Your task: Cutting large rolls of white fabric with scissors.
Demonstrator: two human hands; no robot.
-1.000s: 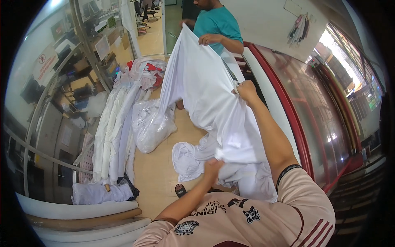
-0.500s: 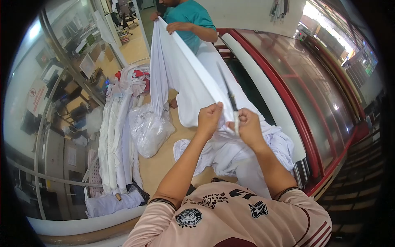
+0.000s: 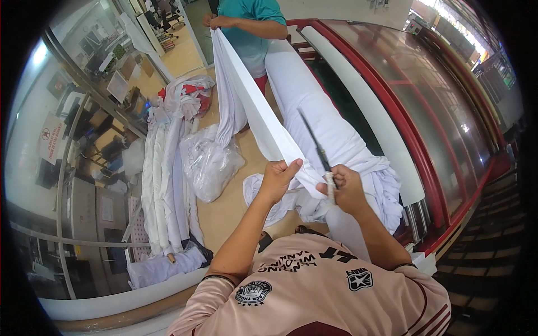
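Note:
My left hand [image 3: 278, 180] is closed on the near end of a long white fabric [image 3: 259, 112], with the thumb on top. The fabric stretches taut and folded away from me to another person's hands [image 3: 216, 22] at the far end. In my right hand [image 3: 346, 187] is a pair of long scissors [image 3: 315, 137] with dark blades and a white-wrapped handle. The blades look closed together and point up and away from me, to the right of the taut fabric. Between and below my hands, the fabric hangs toward a heap of white cloth [image 3: 370, 185].
A red-framed machine [image 3: 392, 134] with a white roller [image 3: 358, 101] runs along the right. To the left lie a clear plastic bag [image 3: 212, 162] and several upright white fabric rolls [image 3: 162, 185]. A glass partition [image 3: 61, 185] stands further left. The other person, in a teal top [image 3: 252, 39], stands beyond.
The fabric has narrowed into a tighter, straighter fold between me and the other person. My hands and the scissors have come slightly nearer to me in the view.

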